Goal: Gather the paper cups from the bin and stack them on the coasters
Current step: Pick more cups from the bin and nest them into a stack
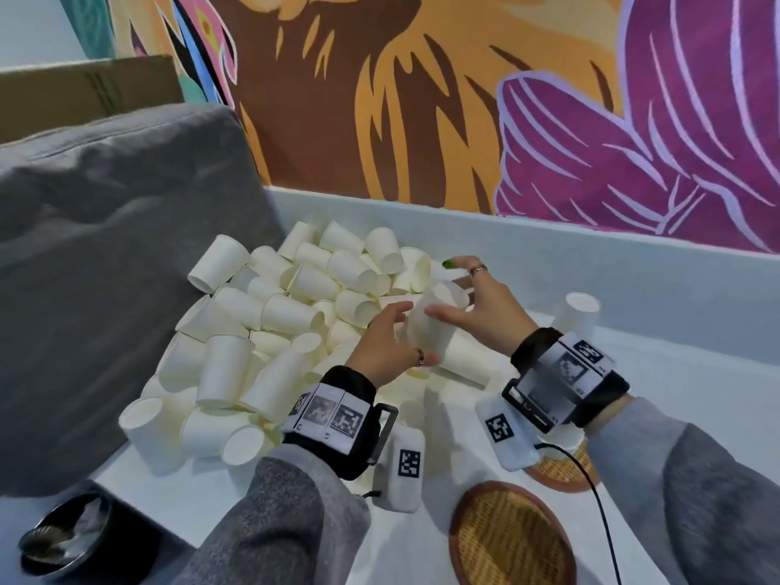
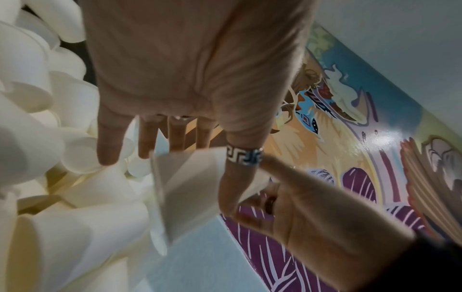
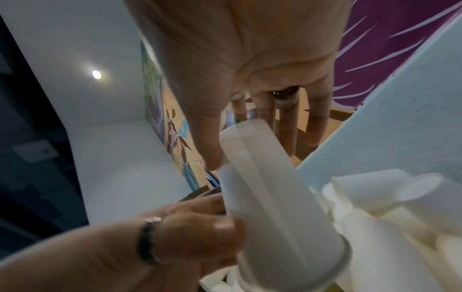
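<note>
Paper cup (image 1: 430, 327) between both hands' fingers (image 1: 394, 312).

Both hands, left hand (image 1: 386, 344) and right hand (image 1: 481, 308), are gripping a paper cup (image 1: 434, 320) at frame centre, beside the cup heap (image 1: 270, 327); two woven coasters (image 1: 513, 538) are lying lower right.

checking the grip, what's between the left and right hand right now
A white paper cup, held mouth down between the left hand and the right hand. The head view shows it best; the right wrist view shows both thumbs on it.
</note>
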Motion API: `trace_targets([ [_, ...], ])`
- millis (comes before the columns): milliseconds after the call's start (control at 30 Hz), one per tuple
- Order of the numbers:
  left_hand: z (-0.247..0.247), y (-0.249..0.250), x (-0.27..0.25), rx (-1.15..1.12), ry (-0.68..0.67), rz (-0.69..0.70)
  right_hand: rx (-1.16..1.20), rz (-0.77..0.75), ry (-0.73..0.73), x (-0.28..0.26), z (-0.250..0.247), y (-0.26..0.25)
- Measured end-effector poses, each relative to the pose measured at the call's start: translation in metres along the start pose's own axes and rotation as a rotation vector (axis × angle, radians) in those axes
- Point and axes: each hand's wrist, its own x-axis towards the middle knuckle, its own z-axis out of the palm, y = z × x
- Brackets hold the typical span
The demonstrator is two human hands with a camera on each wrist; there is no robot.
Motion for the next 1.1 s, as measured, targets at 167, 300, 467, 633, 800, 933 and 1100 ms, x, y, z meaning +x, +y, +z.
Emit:
trace_targets([
  [167,-0.007,0.008,-0.003,-0.004,0.050,0.108,0.079,-0.085,-0.011,-0.004,-0.001,-0.025],
  [300,-0.024,0.011,-0.006,-0.003,0.119,0.133,0.238,-0.081,-0.009,-0.001,-0.001,-0.039],
  [467,-0.065,0.014,-0.013,-0.073,0.239,0.142,0.376,0.074,-0.004,0.020,0.006,-0.033],
  [633,-0.116,0.017,-0.003,-0.093,0.266,0.168,0.253,0.397,-0.110,0.054,0.036,0.012],
  [800,-0.158,0.014,0.019,-0.098,0.228,0.187,0.019,0.569,0.010,0.081,0.060,0.049],
  [933,-0.180,0.002,0.036,-0.096,0.174,0.192,-0.086,0.637,0.071,0.094,0.076,0.062],
  [1100,-0.200,-0.017,0.055,-0.113,0.121,0.189,-0.159,0.674,0.132,0.106,0.088,0.061],
])
